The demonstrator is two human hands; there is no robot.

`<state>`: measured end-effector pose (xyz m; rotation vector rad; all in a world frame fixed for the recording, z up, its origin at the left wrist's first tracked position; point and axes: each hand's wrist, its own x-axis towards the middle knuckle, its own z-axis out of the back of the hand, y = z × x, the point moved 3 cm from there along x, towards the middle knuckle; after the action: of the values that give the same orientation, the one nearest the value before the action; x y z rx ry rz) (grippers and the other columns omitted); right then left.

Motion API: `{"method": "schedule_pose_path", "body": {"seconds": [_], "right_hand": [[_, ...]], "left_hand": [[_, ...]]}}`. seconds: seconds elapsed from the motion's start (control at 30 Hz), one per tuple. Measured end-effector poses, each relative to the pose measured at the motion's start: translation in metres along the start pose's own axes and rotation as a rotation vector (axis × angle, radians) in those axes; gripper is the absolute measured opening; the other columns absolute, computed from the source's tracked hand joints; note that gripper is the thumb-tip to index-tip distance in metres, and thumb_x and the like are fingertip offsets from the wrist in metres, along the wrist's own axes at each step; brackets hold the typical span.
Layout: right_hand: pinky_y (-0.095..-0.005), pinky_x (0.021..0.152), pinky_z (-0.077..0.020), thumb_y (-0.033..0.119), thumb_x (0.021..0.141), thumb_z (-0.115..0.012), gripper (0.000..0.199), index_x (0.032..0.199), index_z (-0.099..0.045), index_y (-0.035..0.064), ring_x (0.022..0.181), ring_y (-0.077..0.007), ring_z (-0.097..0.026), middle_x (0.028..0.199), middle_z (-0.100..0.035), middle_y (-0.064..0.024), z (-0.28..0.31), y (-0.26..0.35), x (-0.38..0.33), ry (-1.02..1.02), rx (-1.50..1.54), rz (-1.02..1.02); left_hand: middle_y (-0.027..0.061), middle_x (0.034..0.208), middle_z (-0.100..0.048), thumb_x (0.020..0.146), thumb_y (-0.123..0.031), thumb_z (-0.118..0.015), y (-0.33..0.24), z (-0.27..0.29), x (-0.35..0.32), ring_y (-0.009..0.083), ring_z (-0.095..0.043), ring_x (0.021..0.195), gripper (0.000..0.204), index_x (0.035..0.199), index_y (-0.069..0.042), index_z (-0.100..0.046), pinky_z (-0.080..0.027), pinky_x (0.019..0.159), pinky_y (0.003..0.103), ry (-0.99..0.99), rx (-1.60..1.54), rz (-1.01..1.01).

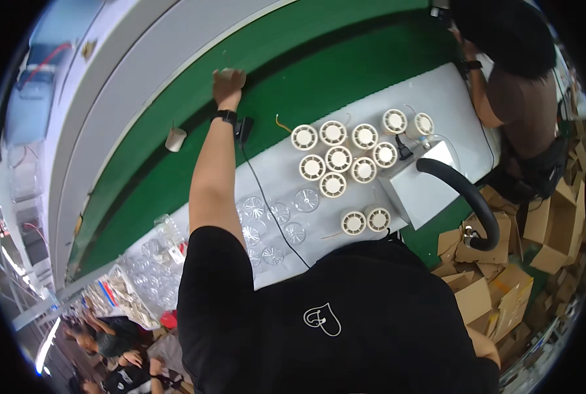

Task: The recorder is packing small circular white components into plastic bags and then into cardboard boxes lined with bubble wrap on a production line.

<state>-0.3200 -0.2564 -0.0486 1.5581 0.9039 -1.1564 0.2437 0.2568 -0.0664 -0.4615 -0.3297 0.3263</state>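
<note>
Black shirt (345, 315) blocks view; left hand (229, 84) on green belt (319, 72), white fans (337, 157) nr.

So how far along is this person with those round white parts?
About twelve round white parts sit grouped on the white mat. Clear round covers lie beside them, apparently unfitted. The left hand reaches onto the green belt, its grip unclear; the right hand is unseen.

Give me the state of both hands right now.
Left hand: stretched out over the green conveyor belt, fingers curled; whether it holds anything cannot be told.
Right hand: not in view.
</note>
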Motion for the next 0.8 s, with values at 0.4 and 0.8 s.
{"method": "schedule_pose_path", "body": {"seconds": [0.4,0.8], "right_hand": [[-0.0326,0.085,-0.0465,0.031,0.094,-0.038,0.043,0.123,-0.041,-0.0020,0.100,-0.0208,-0.053,0.114,-0.053,-0.0135,0.026,0.043,0.049,0.025,-0.526,0.069],[-0.0336,0.087,-0.0454,0.037,0.090,-0.046,0.055,0.128,-0.037,-0.0029,0.105,-0.0225,-0.054,0.119,-0.052,-0.0159,0.068,-0.084,-0.069,-0.182,-0.722,0.043]], "left_hand": [[0.0158,0.091,-0.066,0.058,-0.042,-0.077,0.069,0.158,-0.034,0.0295,-0.062,0.093,0.058,0.099,-0.004,-0.063,-0.048,0.084,0.038,0.069,0.177,-0.087],[0.0115,0.119,-0.058,0.050,-0.054,-0.078,0.247,0.136,0.034,0.0393,-0.040,0.121,0.075,0.111,-0.013,-0.060,-0.026,0.105,0.048,0.877,0.542,-0.250]]}}
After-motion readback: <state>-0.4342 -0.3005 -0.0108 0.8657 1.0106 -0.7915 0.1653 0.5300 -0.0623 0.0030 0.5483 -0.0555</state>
